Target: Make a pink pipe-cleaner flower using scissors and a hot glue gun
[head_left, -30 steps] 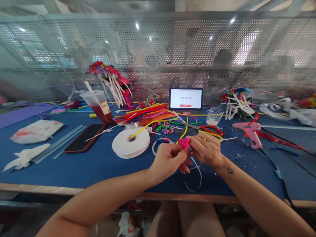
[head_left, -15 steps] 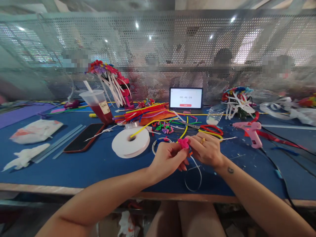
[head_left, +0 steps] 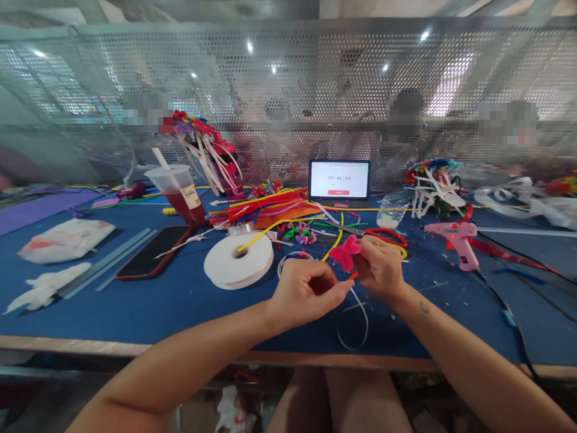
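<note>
the right hand (head_left: 381, 267) wears a gold-coloured ring (head_left: 376, 244), its wrist (head_left: 409, 296) a small tattoo (head_left: 424, 307).

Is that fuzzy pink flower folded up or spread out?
Spread out: the pink flower shows separate lobes fanning outward beside the right hand.

I see passing room along the near edge of the table (head_left: 148, 313) — phone (head_left: 151, 255), white spool (head_left: 252, 269) and left forearm (head_left: 211, 340) hem it in.

Your flower (head_left: 346, 252), between spool (head_left: 220, 266) and glue gun (head_left: 457, 236)
Left of your spool lies the phone (head_left: 153, 255), cup (head_left: 177, 192) behind it; the tablet (head_left: 339, 179) stands far.
</note>
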A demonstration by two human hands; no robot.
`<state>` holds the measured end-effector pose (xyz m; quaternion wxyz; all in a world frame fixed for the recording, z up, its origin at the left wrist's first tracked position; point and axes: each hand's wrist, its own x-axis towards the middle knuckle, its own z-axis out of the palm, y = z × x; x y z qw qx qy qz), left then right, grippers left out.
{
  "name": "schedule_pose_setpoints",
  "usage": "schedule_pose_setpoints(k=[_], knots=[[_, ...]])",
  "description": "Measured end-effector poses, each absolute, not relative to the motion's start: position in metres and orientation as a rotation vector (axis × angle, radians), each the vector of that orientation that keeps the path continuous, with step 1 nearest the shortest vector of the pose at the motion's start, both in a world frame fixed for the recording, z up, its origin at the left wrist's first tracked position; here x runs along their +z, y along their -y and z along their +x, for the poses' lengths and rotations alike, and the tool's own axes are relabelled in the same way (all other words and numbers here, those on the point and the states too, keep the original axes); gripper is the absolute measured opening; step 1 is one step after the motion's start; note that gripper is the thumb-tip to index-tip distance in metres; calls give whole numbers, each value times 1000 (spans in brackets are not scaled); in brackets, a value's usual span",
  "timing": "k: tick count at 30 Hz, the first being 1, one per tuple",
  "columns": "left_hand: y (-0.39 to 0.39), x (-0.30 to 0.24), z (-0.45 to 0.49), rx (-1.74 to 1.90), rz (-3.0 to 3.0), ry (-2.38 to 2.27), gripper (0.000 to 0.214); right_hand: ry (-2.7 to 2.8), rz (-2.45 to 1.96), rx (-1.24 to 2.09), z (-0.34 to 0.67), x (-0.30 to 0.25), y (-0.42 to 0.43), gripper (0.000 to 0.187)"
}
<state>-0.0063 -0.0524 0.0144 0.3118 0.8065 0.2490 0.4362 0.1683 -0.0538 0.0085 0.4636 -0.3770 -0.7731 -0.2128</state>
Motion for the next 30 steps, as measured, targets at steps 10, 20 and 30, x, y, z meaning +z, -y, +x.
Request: schedule_pose_setpoints(k=[10,20,30], knots=[[29,23,-17,1929,2924,-472,20,1933,-936,-128,166,9,52,16],[33,30,-18,2077,3369,-270,18,1901,-1019,-294,162,0,51,24],[35,31,-19,1970,3491,-116,11,1892,-1013,-226,158,4,54,23]])
